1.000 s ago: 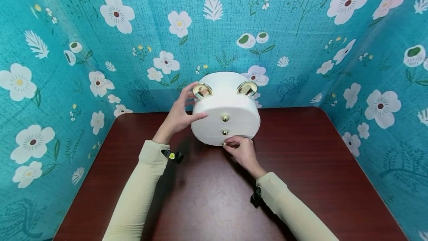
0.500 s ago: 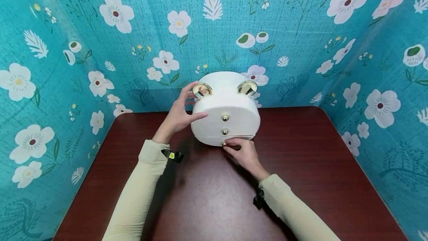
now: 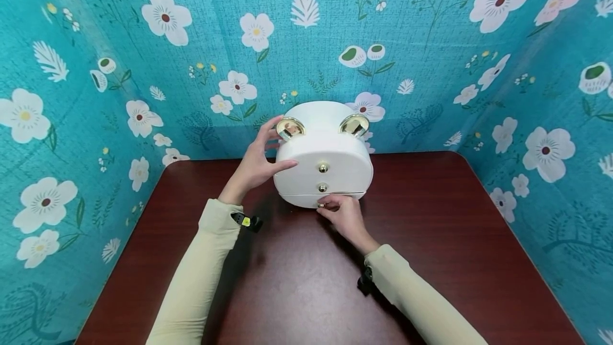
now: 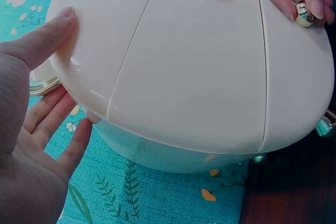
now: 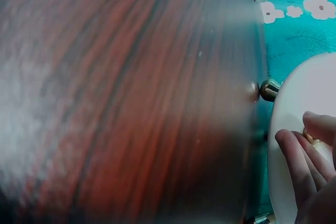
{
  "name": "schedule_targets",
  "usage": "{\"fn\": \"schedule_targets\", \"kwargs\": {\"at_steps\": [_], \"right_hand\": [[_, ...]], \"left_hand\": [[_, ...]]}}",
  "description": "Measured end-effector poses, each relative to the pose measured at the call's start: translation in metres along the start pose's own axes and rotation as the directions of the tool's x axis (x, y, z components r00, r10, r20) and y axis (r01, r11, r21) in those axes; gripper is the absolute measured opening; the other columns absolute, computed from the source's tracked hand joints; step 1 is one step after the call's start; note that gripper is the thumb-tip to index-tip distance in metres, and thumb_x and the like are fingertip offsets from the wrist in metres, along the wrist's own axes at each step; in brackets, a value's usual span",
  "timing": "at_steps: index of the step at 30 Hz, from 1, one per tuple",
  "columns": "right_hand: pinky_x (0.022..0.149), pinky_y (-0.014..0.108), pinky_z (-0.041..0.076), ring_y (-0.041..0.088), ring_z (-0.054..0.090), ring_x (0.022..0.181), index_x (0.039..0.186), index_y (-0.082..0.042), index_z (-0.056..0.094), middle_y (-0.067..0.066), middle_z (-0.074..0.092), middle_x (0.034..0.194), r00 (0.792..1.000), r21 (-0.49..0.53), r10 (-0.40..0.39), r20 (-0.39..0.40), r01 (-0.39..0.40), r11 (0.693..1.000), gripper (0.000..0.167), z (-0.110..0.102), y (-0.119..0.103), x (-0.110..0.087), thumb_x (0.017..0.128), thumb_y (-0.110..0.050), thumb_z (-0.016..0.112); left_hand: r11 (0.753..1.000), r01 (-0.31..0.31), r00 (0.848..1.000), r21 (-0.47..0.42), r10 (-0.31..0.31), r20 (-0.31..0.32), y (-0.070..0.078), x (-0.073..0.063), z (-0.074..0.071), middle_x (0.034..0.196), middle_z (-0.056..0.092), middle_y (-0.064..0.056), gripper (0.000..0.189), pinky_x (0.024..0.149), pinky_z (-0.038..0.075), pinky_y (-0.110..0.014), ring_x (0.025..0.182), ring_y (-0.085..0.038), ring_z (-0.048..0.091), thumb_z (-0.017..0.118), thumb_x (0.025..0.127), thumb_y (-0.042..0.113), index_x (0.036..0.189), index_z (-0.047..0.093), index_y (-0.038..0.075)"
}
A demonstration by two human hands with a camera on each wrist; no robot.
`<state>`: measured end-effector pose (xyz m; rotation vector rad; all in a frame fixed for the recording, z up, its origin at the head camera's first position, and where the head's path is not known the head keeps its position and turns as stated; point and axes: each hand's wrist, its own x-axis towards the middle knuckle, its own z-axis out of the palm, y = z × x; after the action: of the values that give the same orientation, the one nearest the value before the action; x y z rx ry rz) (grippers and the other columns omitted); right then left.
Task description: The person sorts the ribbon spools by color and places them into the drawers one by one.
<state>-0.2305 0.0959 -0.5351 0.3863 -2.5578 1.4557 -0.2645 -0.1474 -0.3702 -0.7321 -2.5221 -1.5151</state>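
A white rounded mini drawer chest (image 3: 306, 177) with two gold dish-shaped ears stands at the back of the table. Its front has three drawers, each with a gold ball knob. My left hand (image 3: 254, 166) holds its left side, thumb on the front face and the other fingers spread round behind the side, near the left ear (image 3: 290, 128). In the left wrist view the thumb presses near the upper drawer's edge. My right hand (image 3: 346, 219) pinches the bottom drawer's knob (image 4: 303, 15) between thumb and fingers. A thin dark seam shows above that drawer.
The dark red-brown wooden table (image 3: 287, 286) spreads in front of the chest. Blue flowered cloth (image 3: 206, 36) hangs close behind it and along both sides. Small metal feet (image 5: 270, 90) stick out under the chest.
The seam above the bottom drawer shows more plainly across the front than a second ago. My right hand has shifted slightly at the knob; the left hand keeps its place.
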Motion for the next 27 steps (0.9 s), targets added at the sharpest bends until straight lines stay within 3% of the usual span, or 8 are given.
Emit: {"fn": "schedule_targets", "kwargs": {"at_steps": [9,13,18,23,27], "right_hand": [[0.074,0.025,0.062,0.015,0.078,0.08,0.097,-0.011,0.082,0.004,0.081,0.088,1.0,0.043,-0.012,0.001,0.012,0.999,0.015,-0.001,0.002,0.0,0.084,-0.005,0.084],[0.075,0.024,0.062,0.016,0.078,0.083,0.1,-0.01,0.082,0.004,0.081,0.092,0.999,0.058,-0.031,0.028,0.029,0.998,0.015,-0.003,0.004,-0.001,0.085,-0.005,0.082],[0.081,0.03,0.063,0.019,0.078,0.091,0.108,-0.009,0.081,0.005,0.081,0.101,0.997,0.051,-0.049,0.062,0.046,0.998,0.018,-0.008,0.001,-0.003,0.089,-0.009,0.081],[0.089,0.037,0.062,0.026,0.075,0.102,0.12,-0.006,0.074,0.012,0.077,0.112,0.989,0.083,-0.045,0.143,0.033,0.996,0.026,-0.009,-0.002,-0.006,0.093,-0.008,0.077],[0.089,0.04,0.062,0.028,0.076,0.1,0.118,-0.004,0.072,0.014,0.077,0.11,0.992,0.1,-0.023,0.124,0.011,0.995,0.026,-0.005,-0.004,-0.01,0.092,-0.005,0.077]], "left_hand": [[1.0,0.0,1.0,-0.002,0.0,0.004,-0.001,0.001,-0.001,0.149,0.048,-0.025,0.098,0.112,0.044,-0.061,0.137,-0.044,0.051,0.082,0.088,0.011,0.165,0.022,0.024],[1.0,0.003,1.0,-0.004,-0.003,0.0,-0.013,0.005,0.001,0.149,0.048,-0.024,0.099,0.111,0.045,-0.062,0.136,-0.045,0.051,0.083,0.088,0.012,0.165,0.022,0.024],[1.0,-0.008,1.0,0.006,0.008,-0.004,-0.032,0.011,0.002,0.152,0.047,-0.022,0.103,0.11,0.046,-0.062,0.137,-0.044,0.051,0.085,0.086,0.014,0.165,0.02,0.03],[1.0,-0.021,1.0,0.015,0.021,-0.016,-0.037,0.011,0.001,0.152,0.049,-0.016,0.103,0.108,0.048,-0.061,0.136,-0.039,0.054,0.087,0.086,0.02,0.163,0.021,0.04],[0.999,-0.026,1.0,0.026,0.026,-0.011,-0.036,0.01,0.001,0.15,0.051,-0.014,0.101,0.107,0.05,-0.058,0.134,-0.036,0.056,0.086,0.086,0.026,0.161,0.022,0.046]]}}
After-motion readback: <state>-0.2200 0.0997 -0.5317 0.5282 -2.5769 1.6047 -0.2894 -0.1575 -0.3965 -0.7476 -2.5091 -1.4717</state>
